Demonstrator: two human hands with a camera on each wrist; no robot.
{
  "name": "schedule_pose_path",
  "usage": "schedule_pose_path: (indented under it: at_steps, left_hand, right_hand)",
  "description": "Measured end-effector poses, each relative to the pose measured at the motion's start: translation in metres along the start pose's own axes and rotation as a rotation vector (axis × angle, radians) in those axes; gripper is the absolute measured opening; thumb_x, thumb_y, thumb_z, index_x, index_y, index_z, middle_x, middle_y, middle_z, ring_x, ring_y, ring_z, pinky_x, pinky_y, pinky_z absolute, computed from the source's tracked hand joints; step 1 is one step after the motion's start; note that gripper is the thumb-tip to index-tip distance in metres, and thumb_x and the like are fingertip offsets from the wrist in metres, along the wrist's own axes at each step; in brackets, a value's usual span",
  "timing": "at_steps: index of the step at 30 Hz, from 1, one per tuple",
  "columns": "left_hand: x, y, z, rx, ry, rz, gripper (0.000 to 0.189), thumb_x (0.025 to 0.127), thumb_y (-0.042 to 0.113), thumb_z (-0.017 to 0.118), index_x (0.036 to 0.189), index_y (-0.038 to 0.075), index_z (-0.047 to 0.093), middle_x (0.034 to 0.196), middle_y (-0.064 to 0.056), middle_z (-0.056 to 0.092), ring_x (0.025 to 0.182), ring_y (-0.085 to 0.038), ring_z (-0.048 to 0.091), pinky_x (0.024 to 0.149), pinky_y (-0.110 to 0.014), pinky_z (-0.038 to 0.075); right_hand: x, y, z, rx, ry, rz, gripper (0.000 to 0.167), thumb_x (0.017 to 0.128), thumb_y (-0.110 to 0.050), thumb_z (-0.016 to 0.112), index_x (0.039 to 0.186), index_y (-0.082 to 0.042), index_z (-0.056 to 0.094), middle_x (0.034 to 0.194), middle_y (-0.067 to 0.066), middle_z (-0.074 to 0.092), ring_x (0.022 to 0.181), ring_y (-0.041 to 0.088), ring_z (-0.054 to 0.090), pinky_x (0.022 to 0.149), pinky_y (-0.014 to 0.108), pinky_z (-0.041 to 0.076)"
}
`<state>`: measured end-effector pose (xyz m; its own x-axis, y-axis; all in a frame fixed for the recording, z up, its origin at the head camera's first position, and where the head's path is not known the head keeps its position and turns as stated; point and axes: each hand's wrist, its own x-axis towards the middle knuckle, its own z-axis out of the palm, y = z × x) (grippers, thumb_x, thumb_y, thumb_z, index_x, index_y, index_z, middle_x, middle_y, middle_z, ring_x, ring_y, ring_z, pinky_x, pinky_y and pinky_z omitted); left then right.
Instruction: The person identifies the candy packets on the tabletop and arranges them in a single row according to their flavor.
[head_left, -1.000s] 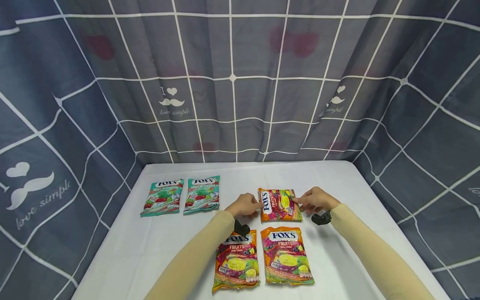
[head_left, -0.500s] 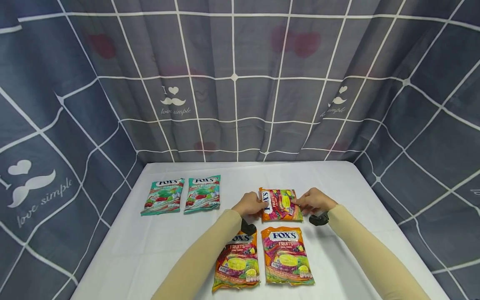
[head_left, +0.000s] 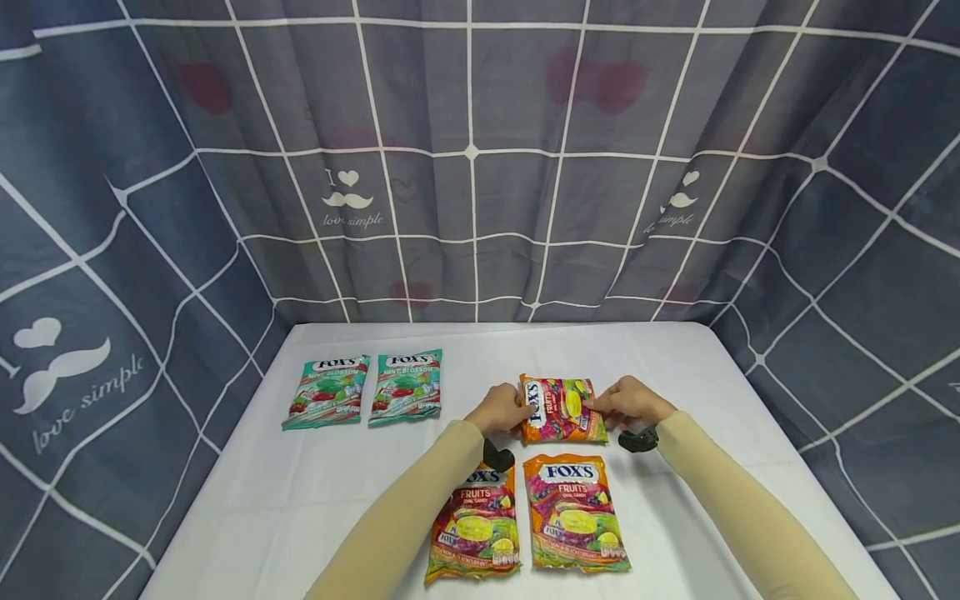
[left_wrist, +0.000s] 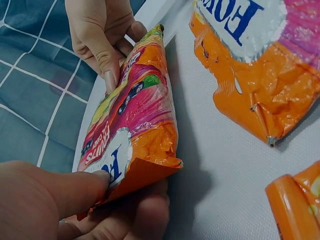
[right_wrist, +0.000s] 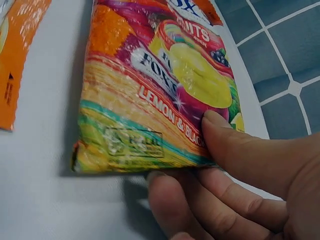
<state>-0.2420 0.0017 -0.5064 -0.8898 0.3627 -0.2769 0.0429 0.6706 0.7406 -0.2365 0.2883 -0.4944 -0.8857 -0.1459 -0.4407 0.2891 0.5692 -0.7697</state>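
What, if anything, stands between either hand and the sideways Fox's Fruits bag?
Nothing visible: the left hand pinches the sideways bag at its logo end, the right hand at the opposite end. Two other orange bags lie nearer the person, not between.

Three orange packets (head_left: 577, 512), two teal packets (head_left: 406, 387)

Over the last second the left hand (head_left: 498, 408) has shifted rightward, its thumb (left_wrist: 75, 192) reaching farther onto the upper FOX'S Fruits candy packet (head_left: 562, 410); its black wrist device (head_left: 498, 457) covers more of the lower-left FOX'S packet (head_left: 474, 529).
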Motion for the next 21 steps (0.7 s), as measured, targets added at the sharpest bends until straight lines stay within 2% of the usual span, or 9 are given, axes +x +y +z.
schedule_pose_path:
  at_steps: [4, 8, 15, 21]
  left_hand:
    - [0.001, 0.003, 0.0, 0.0, 0.011, 0.019, 0.024, 0.11, 0.022, 0.071, 0.101, 0.0, 0.071, 0.07, -0.005, 0.067, 0.053, -0.013, 0.057, 0.051, -0.025, 0.045]
    - [0.0, 0.005, -0.001, 0.014, 0.034, 0.057, 0.023, 0.109, 0.021, 0.071, 0.113, -0.002, 0.072, 0.076, -0.005, 0.066, 0.055, -0.013, 0.057, 0.055, -0.025, 0.046]
    - [-0.003, 0.01, -0.005, 0.05, 0.042, 0.087, 0.022, 0.109, 0.021, 0.071, 0.113, -0.001, 0.073, 0.075, -0.004, 0.065, 0.055, -0.013, 0.056, 0.057, -0.025, 0.046]
    - [-0.002, 0.012, -0.01, 0.077, 0.053, 0.088, 0.018, 0.109, 0.019, 0.071, 0.104, 0.002, 0.073, 0.075, -0.002, 0.064, 0.059, -0.012, 0.053, 0.057, -0.025, 0.044]
  right_hand:
    - [-0.001, 0.001, 0.0, 0.0, 0.007, -0.009, 0.035, 0.105, -0.026, 0.077, 0.109, 0.009, 0.079, 0.083, 0.008, 0.073, 0.064, 0.015, 0.06, 0.058, 0.027, 0.049]
    - [-0.002, 0.0, 0.0, -0.007, 0.012, -0.023, 0.032, 0.106, -0.025, 0.076, 0.104, 0.006, 0.08, 0.08, 0.005, 0.073, 0.064, 0.015, 0.06, 0.058, 0.028, 0.049]
    - [-0.005, -0.003, -0.001, -0.008, 0.013, -0.046, 0.032, 0.106, -0.025, 0.076, 0.102, 0.006, 0.081, 0.078, 0.004, 0.073, 0.064, 0.015, 0.061, 0.057, 0.029, 0.049]
    - [-0.006, -0.006, 0.001, -0.003, 0.023, -0.035, 0.031, 0.105, -0.025, 0.076, 0.101, 0.005, 0.08, 0.074, 0.005, 0.071, 0.063, 0.014, 0.059, 0.057, 0.028, 0.049]
